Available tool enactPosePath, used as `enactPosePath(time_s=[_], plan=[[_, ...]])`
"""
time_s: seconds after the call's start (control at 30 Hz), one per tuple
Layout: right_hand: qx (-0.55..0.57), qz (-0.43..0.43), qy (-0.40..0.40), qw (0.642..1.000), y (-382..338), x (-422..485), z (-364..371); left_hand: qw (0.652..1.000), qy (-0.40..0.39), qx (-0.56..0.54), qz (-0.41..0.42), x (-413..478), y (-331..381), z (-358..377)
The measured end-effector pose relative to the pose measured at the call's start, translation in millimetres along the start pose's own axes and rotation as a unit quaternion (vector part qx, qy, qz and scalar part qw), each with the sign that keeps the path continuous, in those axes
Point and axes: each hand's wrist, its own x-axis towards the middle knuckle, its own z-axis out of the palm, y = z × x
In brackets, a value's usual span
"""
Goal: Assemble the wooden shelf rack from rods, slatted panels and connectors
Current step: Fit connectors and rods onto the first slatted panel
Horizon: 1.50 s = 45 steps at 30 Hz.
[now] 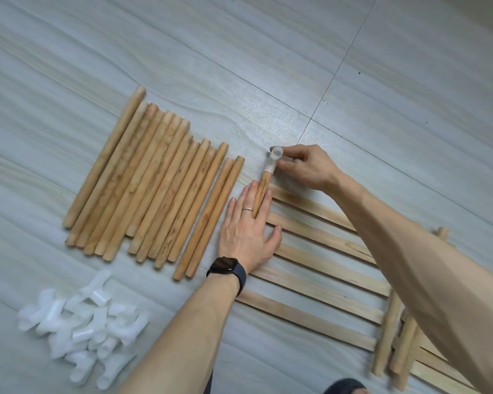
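A slatted wooden panel [319, 282] lies flat on the floor at centre right. My left hand [248, 231] rests flat on its left end, fingers straight, with the panel's side rod [261, 191] showing between two fingers. A white plastic connector [274, 157] caps that rod's far end. My right hand [305, 166] pinches this connector with fingertips and thumb. Several loose wooden rods [154, 189] lie side by side to the left. A heap of white connectors [83, 322] sits at the lower left.
More slatted panels [427, 362] are stacked under the top one at lower right, partly hidden by my right forearm. A black watch [228, 268] is on my left wrist. The floor [239, 52] is pale grey tile with open room beyond the parts.
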Motion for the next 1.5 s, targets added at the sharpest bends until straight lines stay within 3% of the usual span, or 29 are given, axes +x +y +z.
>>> enactPosePath(time_s=[0.2, 0.33, 0.4, 0.47, 0.53, 0.63, 0.73, 0.87, 1.03, 1.23, 1.37, 1.5], plan=[[-0.046, -0.030, 0.045, 0.997, -4.5, -14.9, 18.3, 1.000, -0.019, -0.006, 0.001, 1.3, -0.4, -3.0], [0.005, 0.002, 0.167, 0.986, 3.6, -52.7, 51.7, 0.994, -0.042, -0.104, -0.012, 1.4, 2.9, -19.9], [0.004, 0.010, 0.213, 0.977, 12.2, -82.6, 71.3, 0.980, 0.003, -0.196, -0.035, -7.2, -3.3, -35.0], [-0.038, -0.013, 0.224, 0.974, 20.4, -115.2, 91.2, 0.974, 0.075, -0.211, -0.048, -26.0, -19.3, -53.5], [-0.085, -0.040, 0.205, 0.974, 24.6, -146.7, 109.2, 0.976, 0.123, -0.174, -0.047, -50.0, -44.2, -75.8], [-0.186, -0.029, 0.120, 0.975, 25.7, -184.2, 136.5, 0.989, 0.119, -0.051, -0.076, -90.3, -89.6, -108.8], [-0.280, 0.008, 0.006, 0.960, 30.1, -206.3, 163.8, 0.983, 0.049, 0.059, -0.166, -127.7, -131.4, -134.4], [-0.317, 0.031, -0.039, 0.947, 22.2, -214.1, 177.9, 0.954, -0.072, 0.101, -0.274, -158.8, -163.9, -152.1], [-0.318, 0.049, -0.083, 0.943, 6.6, -211.1, 166.9, 0.942, -0.134, -0.001, -0.308, -162.2, -171.5, -160.7], [-0.301, 0.089, -0.155, 0.937, -11.9, -200.4, 145.2, 0.929, -0.071, -0.137, -0.338, -150.0, -151.0, -177.4], [-0.292, 0.072, -0.235, 0.924, -47.6, -180.7, 102.8, 0.835, -0.130, -0.429, -0.319, -125.3, -102.9, -180.9], [0.058, 0.092, -0.235, 0.966, -62.3, -186.6, 38.9, 0.753, -0.174, -0.576, -0.267, -87.6, -39.0, -170.8]])
